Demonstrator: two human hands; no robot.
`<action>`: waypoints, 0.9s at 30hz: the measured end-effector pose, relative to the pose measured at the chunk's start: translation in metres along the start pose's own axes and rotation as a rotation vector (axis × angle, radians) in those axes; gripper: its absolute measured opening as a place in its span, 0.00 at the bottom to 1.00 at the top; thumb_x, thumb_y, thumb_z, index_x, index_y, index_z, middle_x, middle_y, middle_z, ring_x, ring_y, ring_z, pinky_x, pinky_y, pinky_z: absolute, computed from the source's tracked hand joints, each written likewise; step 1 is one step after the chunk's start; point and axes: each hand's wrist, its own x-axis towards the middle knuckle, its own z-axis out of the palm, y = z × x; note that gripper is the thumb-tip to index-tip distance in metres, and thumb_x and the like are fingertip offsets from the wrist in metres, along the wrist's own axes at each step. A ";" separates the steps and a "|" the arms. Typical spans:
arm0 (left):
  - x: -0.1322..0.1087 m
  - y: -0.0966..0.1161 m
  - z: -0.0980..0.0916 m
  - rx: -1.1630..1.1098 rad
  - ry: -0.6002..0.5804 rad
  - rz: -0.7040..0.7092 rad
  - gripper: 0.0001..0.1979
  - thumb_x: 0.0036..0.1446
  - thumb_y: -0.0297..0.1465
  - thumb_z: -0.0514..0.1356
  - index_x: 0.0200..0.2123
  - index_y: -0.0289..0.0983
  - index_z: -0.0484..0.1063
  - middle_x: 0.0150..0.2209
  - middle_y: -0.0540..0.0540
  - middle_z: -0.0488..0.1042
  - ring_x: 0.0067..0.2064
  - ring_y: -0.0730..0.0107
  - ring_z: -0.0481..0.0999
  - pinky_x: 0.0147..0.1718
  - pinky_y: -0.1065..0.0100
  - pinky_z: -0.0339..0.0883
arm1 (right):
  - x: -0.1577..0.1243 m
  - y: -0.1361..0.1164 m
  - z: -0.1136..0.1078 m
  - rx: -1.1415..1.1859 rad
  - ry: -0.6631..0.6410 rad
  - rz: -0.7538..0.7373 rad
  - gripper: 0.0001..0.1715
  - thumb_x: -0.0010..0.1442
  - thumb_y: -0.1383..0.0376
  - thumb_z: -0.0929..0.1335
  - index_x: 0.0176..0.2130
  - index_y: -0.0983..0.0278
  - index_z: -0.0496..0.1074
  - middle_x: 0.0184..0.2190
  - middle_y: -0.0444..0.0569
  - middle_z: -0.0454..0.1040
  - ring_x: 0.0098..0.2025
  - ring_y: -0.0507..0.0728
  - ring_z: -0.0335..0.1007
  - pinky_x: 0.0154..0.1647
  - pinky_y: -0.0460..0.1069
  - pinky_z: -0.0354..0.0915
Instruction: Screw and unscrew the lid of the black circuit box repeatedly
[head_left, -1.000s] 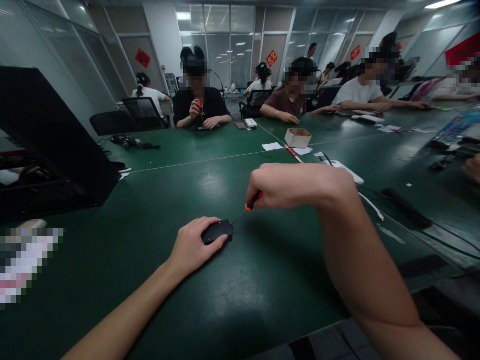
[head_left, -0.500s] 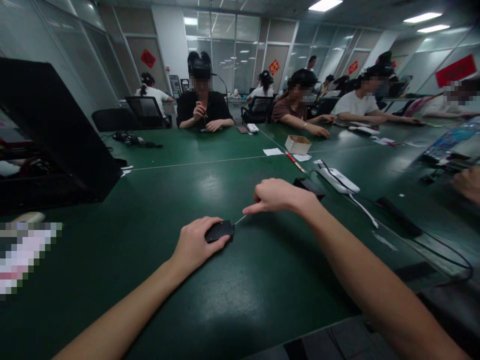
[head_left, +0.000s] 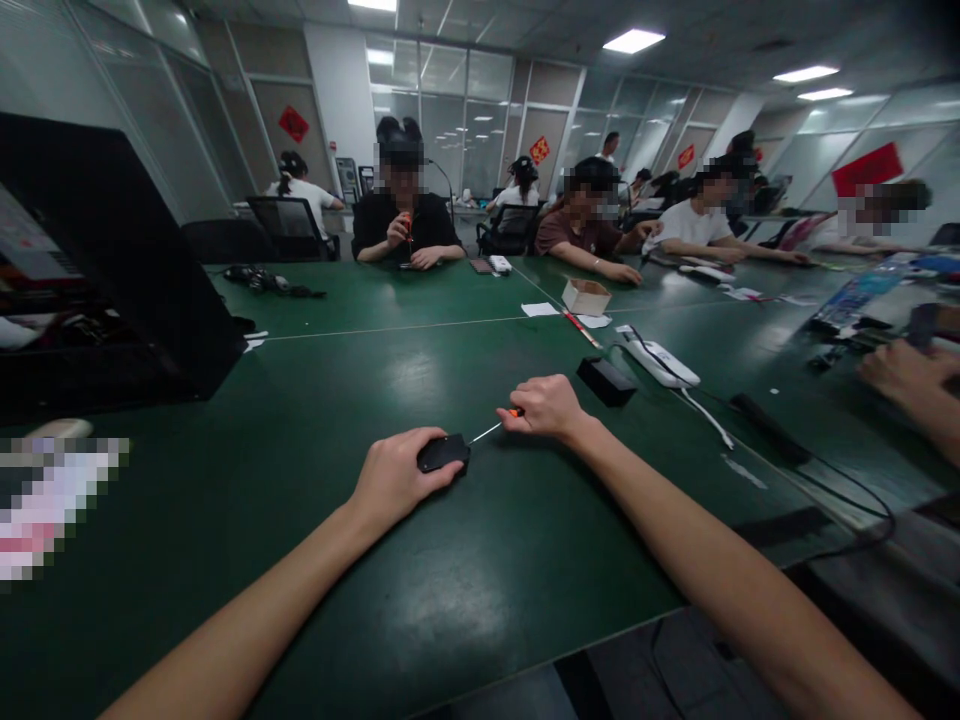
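Where a wide green table [head_left: 465, 590] fills most of the view, several people sit along its far edge and right side, their faces blurred; a big black screen [head_left: 112, 270] stands on the left part of the table; a co-worker's hand [head_left: 896, 372] shows at the right edge, well apart from the person's own hands; a white power strip [head_left: 660, 362] lies right of centre, with a cable trailing toward the near right; a black block [head_left: 606, 381] sits just beside the strip, on its near left; a small open cardboard box [head_left: 586, 296] stands farther back, with a slip of white paper [head_left: 540, 309] to its left; near the middle of the table the person's two bare forearms reach in from the bottom edge; the left hand [head_left: 394, 478] lies palm down, fingers and thumb curled around a small flat black case [head_left: 444, 452], holding it against the table top; the right hand [head_left: 545, 408] is just to the right of it, fingers pressed together in a pinch on the orange handle of a thin screwdriver [head_left: 491, 430]; the metal shaft slants down to the left, and its tip meets the right end of the case.
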 end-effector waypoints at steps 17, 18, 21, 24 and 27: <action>-0.001 -0.006 0.003 -0.017 0.030 0.033 0.18 0.56 0.41 0.67 0.47 0.39 0.78 0.45 0.44 0.83 0.43 0.54 0.83 0.42 0.59 0.76 | -0.002 -0.008 0.007 -0.065 0.084 0.038 0.27 0.62 0.58 0.58 0.25 0.65 0.80 0.25 0.52 0.78 0.26 0.53 0.67 0.28 0.49 0.45; -0.001 -0.006 0.003 -0.017 0.033 0.036 0.18 0.56 0.41 0.67 0.47 0.39 0.78 0.45 0.44 0.83 0.43 0.54 0.83 0.42 0.59 0.75 | -0.002 -0.008 0.005 -0.074 0.086 0.036 0.27 0.61 0.58 0.58 0.25 0.65 0.79 0.25 0.52 0.78 0.26 0.53 0.66 0.28 0.49 0.45; -0.001 -0.005 0.004 -0.006 0.032 0.038 0.18 0.56 0.41 0.68 0.46 0.39 0.78 0.44 0.44 0.83 0.42 0.55 0.83 0.41 0.60 0.75 | -0.005 -0.008 -0.004 -0.099 0.094 0.034 0.27 0.60 0.56 0.59 0.24 0.65 0.79 0.24 0.52 0.77 0.26 0.54 0.66 0.27 0.50 0.43; 0.000 -0.004 0.005 0.020 0.026 0.040 0.18 0.56 0.41 0.68 0.47 0.39 0.78 0.44 0.44 0.83 0.42 0.55 0.83 0.40 0.60 0.75 | -0.009 -0.009 -0.012 -0.117 0.109 0.056 0.27 0.59 0.53 0.60 0.26 0.66 0.79 0.25 0.55 0.77 0.29 0.57 0.67 0.28 0.51 0.42; 0.000 -0.003 0.005 0.042 0.017 0.034 0.18 0.56 0.42 0.67 0.47 0.38 0.78 0.43 0.44 0.83 0.41 0.54 0.83 0.39 0.60 0.74 | -0.010 -0.009 -0.011 -0.107 0.103 0.079 0.29 0.60 0.52 0.59 0.26 0.66 0.80 0.26 0.55 0.78 0.29 0.57 0.67 0.29 0.51 0.43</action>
